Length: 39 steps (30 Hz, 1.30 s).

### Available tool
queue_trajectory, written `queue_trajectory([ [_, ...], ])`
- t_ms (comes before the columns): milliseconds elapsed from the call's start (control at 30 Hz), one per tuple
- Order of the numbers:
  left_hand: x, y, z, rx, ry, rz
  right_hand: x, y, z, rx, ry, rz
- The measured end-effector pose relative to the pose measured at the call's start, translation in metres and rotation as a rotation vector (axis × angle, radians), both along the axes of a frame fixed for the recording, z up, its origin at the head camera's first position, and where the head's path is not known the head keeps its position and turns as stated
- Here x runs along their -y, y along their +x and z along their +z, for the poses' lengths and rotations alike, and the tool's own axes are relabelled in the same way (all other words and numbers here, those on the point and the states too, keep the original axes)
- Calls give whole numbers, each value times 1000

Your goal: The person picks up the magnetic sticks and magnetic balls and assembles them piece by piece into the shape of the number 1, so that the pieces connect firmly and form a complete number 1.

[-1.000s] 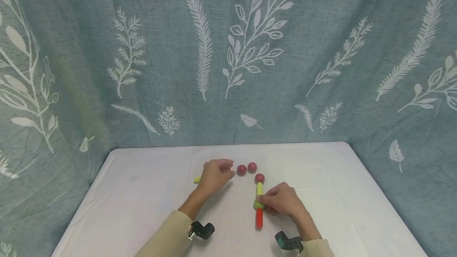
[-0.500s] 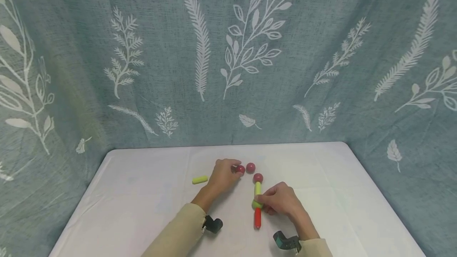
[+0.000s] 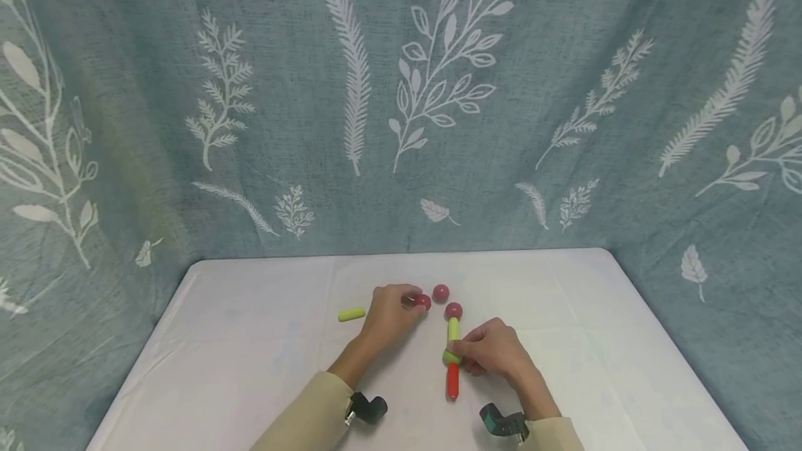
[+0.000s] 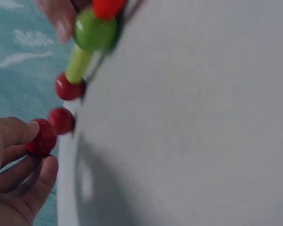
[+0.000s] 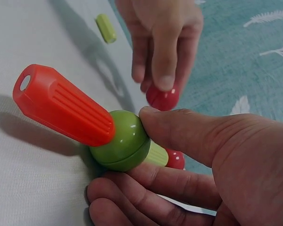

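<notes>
My left hand (image 3: pixel 387 317) pinches a red ball (image 4: pixel 43 137) between thumb and fingers, just above the table. With thumb and fingers, my right hand (image 3: pixel 496 348) grips a green ball (image 5: pixel 123 141). A ribbed red rod (image 5: pixel 68 106) with a hole in its end sticks out of the green ball on the near side. On the far side a yellow-green rod (image 4: pixel 79 64) joins it to a second red ball (image 3: pixel 454 310), making one straight piece. A third red ball (image 3: pixel 441 293) lies apart, between the held ball and that piece's far end.
A loose yellow-green rod (image 3: pixel 351 314) lies on the white table (image 3: pixel 250 360), left of my left hand. Behind the table's far edge hangs a blue-green curtain (image 3: pixel 301 103) with white leaf prints. Each wrist wears a small black camera (image 3: pixel 370 409).
My left hand has moved right from beside the loose rod and taken hold of a red ball, now shifted slightly toward me. My right hand keeps its grip on the green ball.
</notes>
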<state>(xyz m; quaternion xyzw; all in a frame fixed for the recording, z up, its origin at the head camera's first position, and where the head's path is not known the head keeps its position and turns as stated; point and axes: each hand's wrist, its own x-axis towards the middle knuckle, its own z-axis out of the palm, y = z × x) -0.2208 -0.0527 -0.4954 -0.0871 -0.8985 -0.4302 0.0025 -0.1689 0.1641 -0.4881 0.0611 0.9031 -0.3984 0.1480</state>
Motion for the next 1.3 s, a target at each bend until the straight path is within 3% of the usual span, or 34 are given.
queue_trajectory([
  [167,6,23,12,15,40,-13,0,-1,2,3,-1,-8],
  [533,18,69,28,108,123,-126,0,-4,4,12,-1,-19],
  [833,17,99,21,166,141,-170,-1,-8,1,17,-27,-19],
  [1000,6,115,10,254,172,-195,-2,-9,-1,16,-54,-23],
  [1167,-9,125,-1,349,167,-123,-2,-9,-2,21,-64,-27],
  [1300,-17,130,-4,345,152,-67,-1,-8,-2,22,-67,-31],
])
